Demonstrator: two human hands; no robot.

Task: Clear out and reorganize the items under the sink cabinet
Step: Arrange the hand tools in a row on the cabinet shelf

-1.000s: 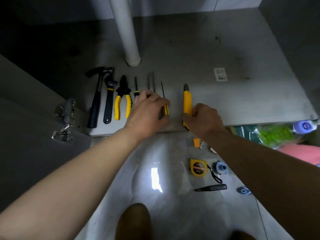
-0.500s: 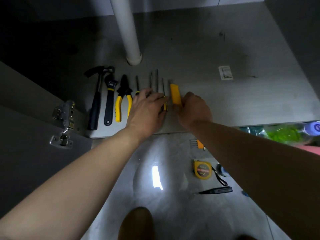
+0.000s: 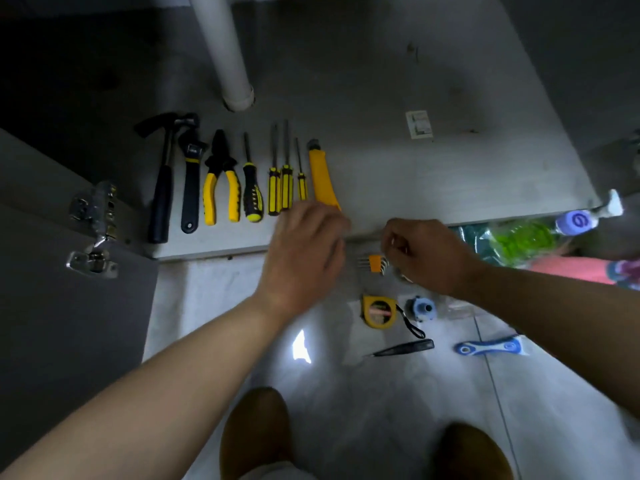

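Note:
On the grey cabinet floor (image 3: 433,181) a row of tools lies side by side: hammer (image 3: 162,192), wrench (image 3: 190,188), yellow pliers (image 3: 221,181), a black-and-yellow screwdriver (image 3: 251,195), three yellow screwdrivers (image 3: 286,185) and a yellow utility knife (image 3: 322,178) at the right end. My left hand (image 3: 304,251), blurred, hovers with relaxed fingers over the cabinet's front edge, just below the knife, holding nothing. My right hand (image 3: 427,254) is over the tiled floor with its fingers loosely curled, right beside an orange hex key set (image 3: 373,263).
A white drain pipe (image 3: 228,57) stands behind the tools. On the floor lie a yellow tape measure (image 3: 377,311), a blue fitting (image 3: 420,308), a black tester pen (image 3: 405,348) and a blue-white tool (image 3: 488,346). The cabinet door with its hinge (image 3: 93,233) is at the left; a green bag (image 3: 516,239) at the right.
The utility knife was slid left against the screwdrivers and let go. Both hands pulled back from the row; my right hand moved down toward the hex key set.

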